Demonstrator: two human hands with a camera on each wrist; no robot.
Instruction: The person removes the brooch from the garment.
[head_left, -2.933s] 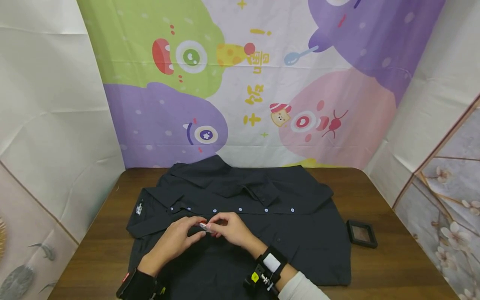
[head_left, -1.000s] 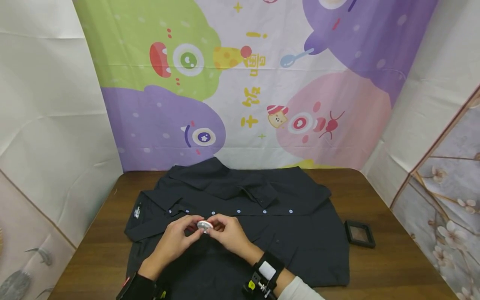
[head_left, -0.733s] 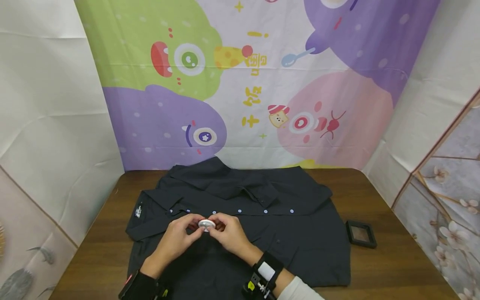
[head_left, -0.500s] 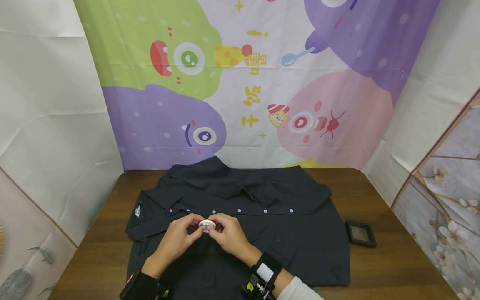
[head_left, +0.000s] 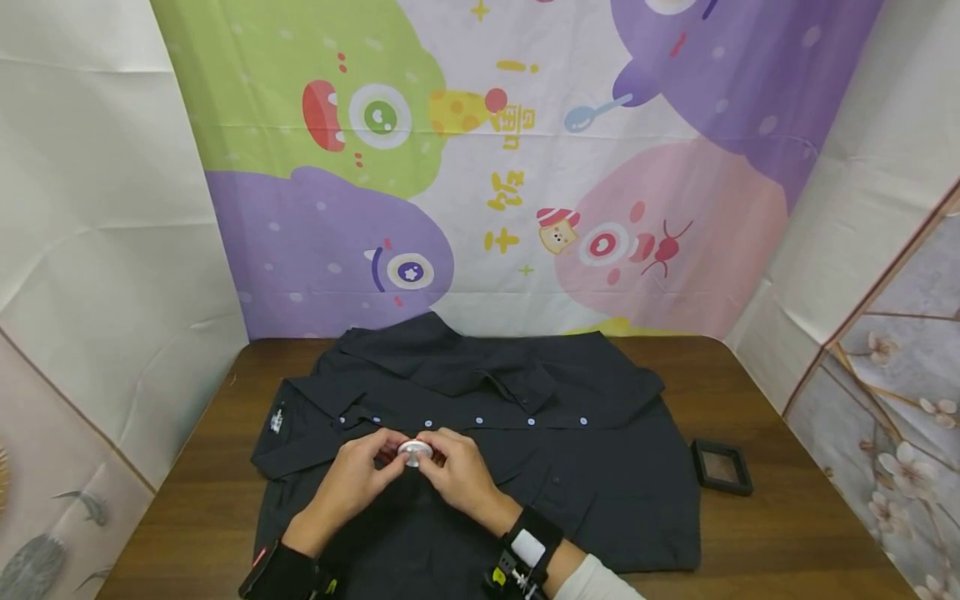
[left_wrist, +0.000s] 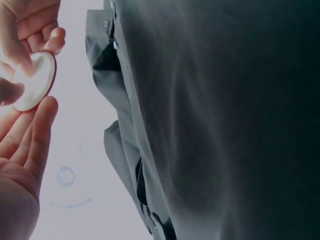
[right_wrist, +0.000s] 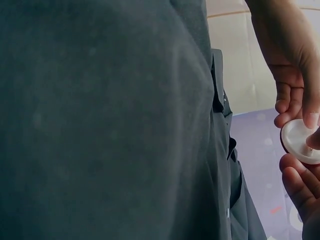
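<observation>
A round white badge (head_left: 415, 452) with a thin red rim is held above the dark shirt (head_left: 615, 492), its pale side turned up towards me. My left hand (head_left: 356, 472) pinches its left edge between thumb and fingers, and my right hand (head_left: 461, 472) pinches the right edge. In the left wrist view both thumbs lie on the white face of the badge (left_wrist: 44, 80), with fingers behind its rim. From the right wrist, the badge (right_wrist: 296, 137) shows a smooth pale surface, partly covered by the thumbs. Its other side is hidden.
The shirt lies spread on a brown wooden table (head_left: 780, 542), its row of light buttons (head_left: 480, 421) running across beyond my hands. A small black frame (head_left: 722, 467) sits to the right of the shirt. A cartoon-printed cloth (head_left: 487, 292) hangs behind the table.
The badge was seen nearly edge-on at first and has turned so its white face shows. Both hands now pinch it; over the last half second they have hardly moved.
</observation>
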